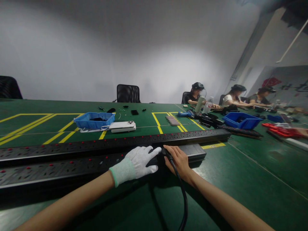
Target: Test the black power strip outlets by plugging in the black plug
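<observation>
A long black power strip (72, 168) with a row of red dots lies in front of me, and a second black power strip (134, 140) lies behind it. My left hand (139, 162), in a white glove with a green cuff, rests on the near strip with its fingers spread and the index fingertip close to my right hand. Bare, my right hand (177, 160) curls around a black plug (166, 152) at the strip's right part. From it a thick black cable (181, 189) runs down toward me. Part of the plug is hidden by my fingers.
A blue bin (94, 123) with dark contents and a white phone (122, 126) sit beyond the strips. Farther right are a blue power tool (184, 114), another blue bin (242, 121) and red tools (280, 130). Several people work along the green table (260, 179).
</observation>
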Demonstrator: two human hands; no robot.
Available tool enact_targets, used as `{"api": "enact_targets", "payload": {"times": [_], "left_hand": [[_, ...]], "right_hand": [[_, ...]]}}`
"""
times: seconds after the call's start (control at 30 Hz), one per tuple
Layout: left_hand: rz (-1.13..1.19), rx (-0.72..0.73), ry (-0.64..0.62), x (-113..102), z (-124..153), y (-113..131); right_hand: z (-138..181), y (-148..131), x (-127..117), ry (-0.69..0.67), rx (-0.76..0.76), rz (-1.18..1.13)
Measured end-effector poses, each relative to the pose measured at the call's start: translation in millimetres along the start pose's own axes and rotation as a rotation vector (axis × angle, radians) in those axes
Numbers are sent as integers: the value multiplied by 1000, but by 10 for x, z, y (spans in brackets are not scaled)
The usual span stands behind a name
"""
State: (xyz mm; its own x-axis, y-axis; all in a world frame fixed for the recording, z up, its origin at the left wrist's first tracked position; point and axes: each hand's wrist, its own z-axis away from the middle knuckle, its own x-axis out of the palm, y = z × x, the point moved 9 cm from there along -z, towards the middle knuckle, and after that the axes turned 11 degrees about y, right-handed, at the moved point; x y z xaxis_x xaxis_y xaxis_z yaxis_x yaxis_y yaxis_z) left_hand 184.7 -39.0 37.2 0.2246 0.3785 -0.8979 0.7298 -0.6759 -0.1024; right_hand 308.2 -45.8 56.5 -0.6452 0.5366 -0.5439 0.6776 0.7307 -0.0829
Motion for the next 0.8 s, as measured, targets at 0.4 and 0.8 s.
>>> {"api": "enact_targets", "payload": {"times": [0.4, 0.8], "left_hand": [[-10, 5, -12, 28, 6, -3], [1, -10, -31, 3, -8, 0]], "right_hand": [[0, 3, 6, -8, -2, 8], [1, 0, 3, -2, 6, 8]]}}
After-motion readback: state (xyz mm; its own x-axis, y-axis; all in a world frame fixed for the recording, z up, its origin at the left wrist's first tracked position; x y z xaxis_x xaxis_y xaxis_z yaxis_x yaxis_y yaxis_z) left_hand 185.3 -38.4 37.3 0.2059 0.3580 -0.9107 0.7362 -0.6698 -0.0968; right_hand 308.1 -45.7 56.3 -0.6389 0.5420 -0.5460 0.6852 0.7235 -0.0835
